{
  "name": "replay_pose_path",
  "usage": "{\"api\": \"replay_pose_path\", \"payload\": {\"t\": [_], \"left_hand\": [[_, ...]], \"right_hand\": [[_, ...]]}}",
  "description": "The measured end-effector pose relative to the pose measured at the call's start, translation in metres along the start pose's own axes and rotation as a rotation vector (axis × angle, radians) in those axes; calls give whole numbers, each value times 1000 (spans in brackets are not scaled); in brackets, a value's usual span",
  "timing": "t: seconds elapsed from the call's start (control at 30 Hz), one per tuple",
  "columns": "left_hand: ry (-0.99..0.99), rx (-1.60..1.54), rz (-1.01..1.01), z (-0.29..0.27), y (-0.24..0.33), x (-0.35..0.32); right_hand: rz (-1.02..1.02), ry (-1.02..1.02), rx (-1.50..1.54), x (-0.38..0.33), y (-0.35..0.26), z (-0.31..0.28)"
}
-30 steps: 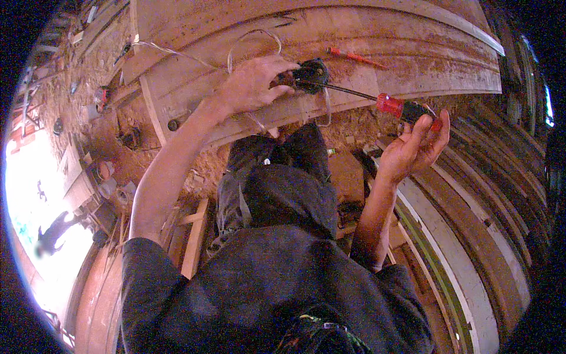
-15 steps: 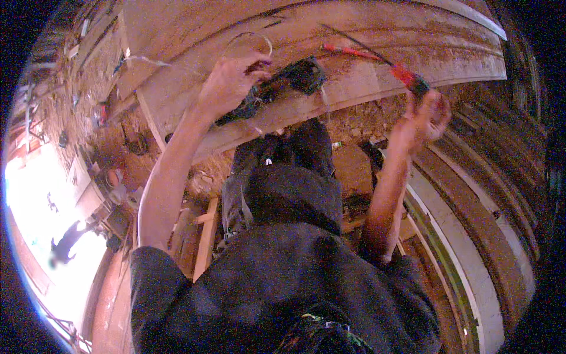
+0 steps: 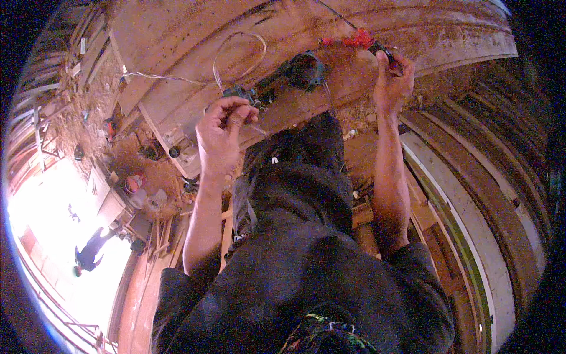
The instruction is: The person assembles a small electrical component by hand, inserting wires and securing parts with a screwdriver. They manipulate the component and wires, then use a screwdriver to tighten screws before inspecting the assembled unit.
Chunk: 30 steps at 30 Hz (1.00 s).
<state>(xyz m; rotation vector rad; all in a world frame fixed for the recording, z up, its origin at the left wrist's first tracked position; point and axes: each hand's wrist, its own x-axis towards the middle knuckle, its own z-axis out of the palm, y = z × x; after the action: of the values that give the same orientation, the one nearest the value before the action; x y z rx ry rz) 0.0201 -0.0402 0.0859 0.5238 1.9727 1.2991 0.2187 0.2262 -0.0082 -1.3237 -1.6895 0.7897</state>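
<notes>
My left hand (image 3: 221,133) is closed, thumb and fingers pinched together at the near left end of a dark elongated device (image 3: 277,79) with a round, cup-like end. What the fingertips pinch is hidden. A thin wire (image 3: 242,35) rises beside them in a loop, and its twisted length runs off left across the board. My right hand (image 3: 394,85) grips the black end of a screwdriver (image 3: 364,38) with a red and black handle, its long shaft pointing far left. Just beside that handle, another red-handled tool (image 3: 333,42) lies on the board.
The wide, worn board (image 3: 177,35) spans the space ahead of me. Curved planks (image 3: 466,206) stand at right. Wood scraps, a reddish container (image 3: 132,184) and loose debris lie at left. Farther left, a person (image 3: 91,251) is in the bright opening.
My left hand has drawn nearer and closed at the device, leaving the wire loop in full sight. My right hand has moved up and left, and the screwdriver has shifted with it.
</notes>
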Motion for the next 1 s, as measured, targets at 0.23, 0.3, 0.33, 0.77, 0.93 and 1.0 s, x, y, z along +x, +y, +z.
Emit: {"api": "replay_pose_path", "payload": {"t": [0.23, 0.3, 0.33, 0.77, 0.93, 1.0], "left_hand": [[66, -485, -203, 28, -22, -37], [54, -544, -266, 38, -30, -44], [74, -504, -318, 45, -26, -47], [155, -576, -410, 71, -42, -56], [435, -722, -497, 82, -44, -40], [536, -879, -544, 91, -38, -35]], "right_hand": [[-464, 200, -321, -4, -38, -15], [-176, -200, -74, -45, -69, -22], [-100, -472, 44, -65, -91, -25], [43, -1021, 136, -120, -98, -4], [236, -793, 159, -125, -82, 18], [287, -774, 198, -129, -77, 23]]}}
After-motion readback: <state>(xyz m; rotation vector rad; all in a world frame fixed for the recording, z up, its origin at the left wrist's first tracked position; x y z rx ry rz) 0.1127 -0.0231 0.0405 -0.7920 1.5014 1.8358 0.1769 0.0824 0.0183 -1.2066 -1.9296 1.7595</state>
